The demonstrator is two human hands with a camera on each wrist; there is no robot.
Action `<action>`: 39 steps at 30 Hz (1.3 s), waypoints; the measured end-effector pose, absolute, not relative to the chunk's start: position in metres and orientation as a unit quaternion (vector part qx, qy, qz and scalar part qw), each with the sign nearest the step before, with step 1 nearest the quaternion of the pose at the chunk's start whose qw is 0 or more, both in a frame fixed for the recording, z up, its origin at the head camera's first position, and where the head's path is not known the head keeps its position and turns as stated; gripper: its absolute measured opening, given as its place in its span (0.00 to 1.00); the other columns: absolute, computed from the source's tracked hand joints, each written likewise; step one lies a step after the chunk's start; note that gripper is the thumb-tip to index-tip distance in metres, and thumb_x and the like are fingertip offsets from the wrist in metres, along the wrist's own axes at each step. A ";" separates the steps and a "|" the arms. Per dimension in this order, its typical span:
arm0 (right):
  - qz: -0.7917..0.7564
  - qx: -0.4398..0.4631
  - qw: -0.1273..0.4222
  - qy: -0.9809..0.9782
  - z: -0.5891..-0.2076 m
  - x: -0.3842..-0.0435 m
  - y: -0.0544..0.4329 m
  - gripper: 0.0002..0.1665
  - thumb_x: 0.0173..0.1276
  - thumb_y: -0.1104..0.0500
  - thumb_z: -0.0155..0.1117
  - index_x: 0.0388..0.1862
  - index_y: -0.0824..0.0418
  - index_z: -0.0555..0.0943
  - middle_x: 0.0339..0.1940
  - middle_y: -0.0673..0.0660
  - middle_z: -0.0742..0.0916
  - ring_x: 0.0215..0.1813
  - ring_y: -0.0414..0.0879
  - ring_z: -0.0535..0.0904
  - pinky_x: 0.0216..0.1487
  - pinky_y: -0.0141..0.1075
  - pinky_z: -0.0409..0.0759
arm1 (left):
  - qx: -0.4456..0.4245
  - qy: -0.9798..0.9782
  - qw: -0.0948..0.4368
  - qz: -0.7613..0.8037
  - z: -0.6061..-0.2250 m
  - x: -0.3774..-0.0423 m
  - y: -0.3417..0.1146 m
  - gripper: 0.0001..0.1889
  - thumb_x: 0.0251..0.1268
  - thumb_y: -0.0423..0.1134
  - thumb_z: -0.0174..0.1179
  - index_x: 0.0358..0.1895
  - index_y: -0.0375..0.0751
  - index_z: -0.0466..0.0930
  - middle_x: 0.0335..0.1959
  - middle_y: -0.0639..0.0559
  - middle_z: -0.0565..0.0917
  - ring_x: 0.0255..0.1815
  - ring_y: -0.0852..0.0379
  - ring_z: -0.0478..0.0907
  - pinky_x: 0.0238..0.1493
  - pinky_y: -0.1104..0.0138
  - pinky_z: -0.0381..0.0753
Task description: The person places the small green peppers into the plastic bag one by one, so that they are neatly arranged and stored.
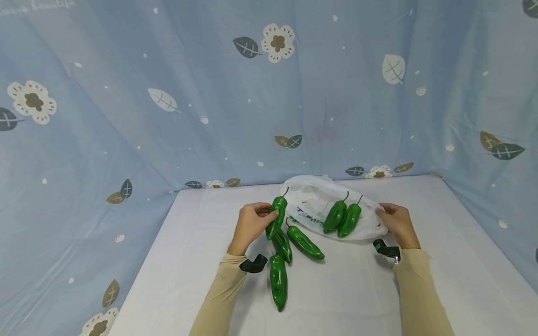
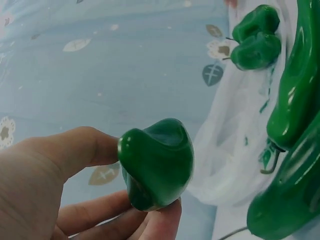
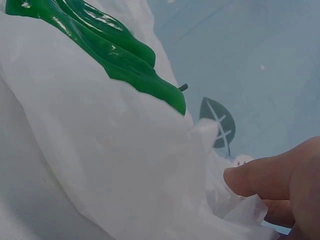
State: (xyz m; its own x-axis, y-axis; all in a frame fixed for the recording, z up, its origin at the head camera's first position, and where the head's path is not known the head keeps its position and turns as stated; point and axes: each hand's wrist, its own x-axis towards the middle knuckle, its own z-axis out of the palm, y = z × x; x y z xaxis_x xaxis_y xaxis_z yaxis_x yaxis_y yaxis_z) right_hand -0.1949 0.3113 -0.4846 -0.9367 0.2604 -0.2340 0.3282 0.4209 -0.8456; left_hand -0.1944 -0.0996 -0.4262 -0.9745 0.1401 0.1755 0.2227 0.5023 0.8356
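My left hand (image 1: 251, 225) pinches a green pepper (image 1: 277, 215) between thumb and fingers, its stem pointing up and away. In the left wrist view that pepper (image 2: 159, 165) is seen end-on. My right hand (image 1: 397, 223) pinches the right edge of a white plastic bag (image 1: 311, 193). In the right wrist view the thumb (image 3: 260, 175) presses on the crumpled bag film (image 3: 225, 200). Two green peppers (image 1: 350, 220) lie side by side on the bag, stems pointing away.
Below the held pepper, three more green peppers lie on the white table (image 1: 336, 289): one nearest me (image 1: 278, 282), one partly hidden (image 1: 282, 246) and one slanting right (image 1: 305, 242). A blue patterned cloth (image 1: 328, 102) hangs behind the table.
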 end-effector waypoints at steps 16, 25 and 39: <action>-0.510 0.189 0.039 0.838 -0.484 -0.195 0.313 0.35 0.83 0.51 0.48 0.78 0.73 0.63 0.78 0.77 0.67 0.73 0.68 0.70 0.70 0.56 0.76 | -0.125 -0.865 0.034 -0.485 -0.416 -0.208 -0.078 0.19 0.66 0.44 0.71 0.55 0.36 0.87 0.46 0.42 0.91 0.46 0.47 0.90 0.49 0.58 0.89; -0.508 0.195 0.038 0.838 -0.485 -0.196 0.315 0.35 0.83 0.51 0.48 0.78 0.72 0.64 0.79 0.76 0.66 0.74 0.67 0.68 0.68 0.56 0.77 | -0.132 -0.867 0.043 -0.479 -0.416 -0.214 -0.068 0.19 0.67 0.44 0.70 0.55 0.36 0.87 0.47 0.41 0.91 0.47 0.47 0.90 0.50 0.56 0.89; -0.514 0.197 0.038 0.834 -0.488 -0.199 0.313 0.34 0.83 0.52 0.48 0.79 0.72 0.63 0.80 0.76 0.65 0.78 0.68 0.64 0.76 0.59 0.70 | -0.156 -0.864 0.032 -0.478 -0.414 -0.224 -0.057 0.19 0.69 0.43 0.69 0.56 0.34 0.87 0.47 0.40 0.90 0.47 0.46 0.89 0.50 0.56 0.89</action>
State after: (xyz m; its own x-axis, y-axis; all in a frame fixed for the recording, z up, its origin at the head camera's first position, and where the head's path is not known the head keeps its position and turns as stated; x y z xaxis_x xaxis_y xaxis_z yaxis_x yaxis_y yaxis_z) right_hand -0.1987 0.3127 -0.4875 -0.9198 0.2885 -0.2661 0.3673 0.3936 -0.8427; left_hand -0.2241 -0.0573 -0.4142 -0.9493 0.2393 0.2039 0.2998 0.4940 0.8162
